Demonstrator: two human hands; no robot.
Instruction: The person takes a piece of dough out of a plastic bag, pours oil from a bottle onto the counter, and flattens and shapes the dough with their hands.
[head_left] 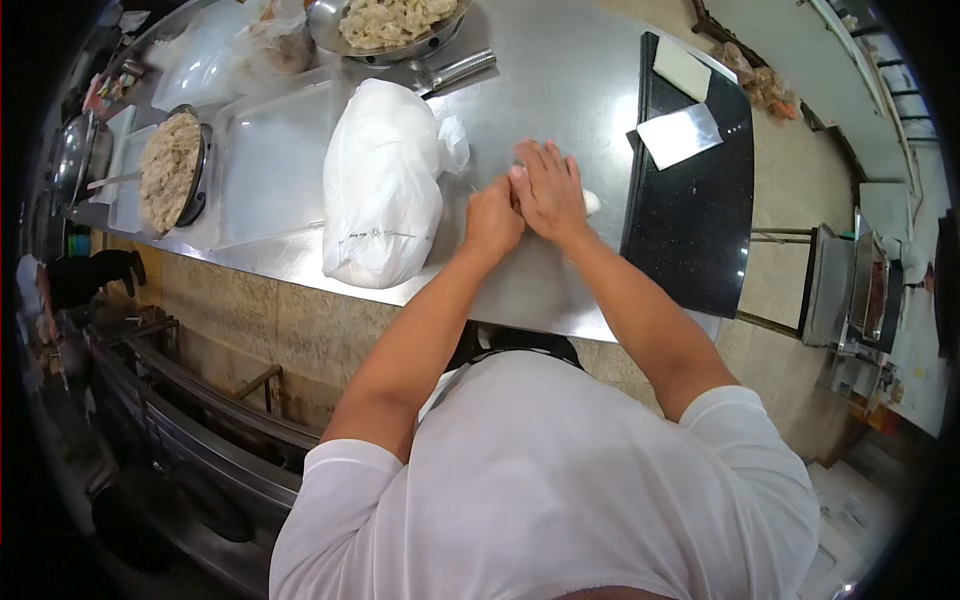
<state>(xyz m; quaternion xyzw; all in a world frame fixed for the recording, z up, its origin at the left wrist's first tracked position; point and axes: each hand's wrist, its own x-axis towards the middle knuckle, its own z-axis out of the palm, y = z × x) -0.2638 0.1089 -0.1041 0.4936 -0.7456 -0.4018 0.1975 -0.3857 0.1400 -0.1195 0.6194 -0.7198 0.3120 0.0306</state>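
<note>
On the metal table, a piece of white dough (591,203) shows at the outer edge of my right hand (553,197). That hand lies palm down over it with the fingers stretched out, so most of the piece is hidden. My left hand (494,218) is closed, its fingers curled against the right hand's thumb side. Whatever those fingers hold, if anything, is hidden. To the left of both hands lies a bulky, full white plastic bag (382,185), with its twisted end towards me and the hands.
A black slab (690,220) on the right carries a shiny metal plate (680,136) and a white block (682,70). Behind the bag are a metal-handled tool (462,70) and a bowl of chunky filling (395,22). Further left are a clear tray (275,170) and a pan of pale mixture (170,172).
</note>
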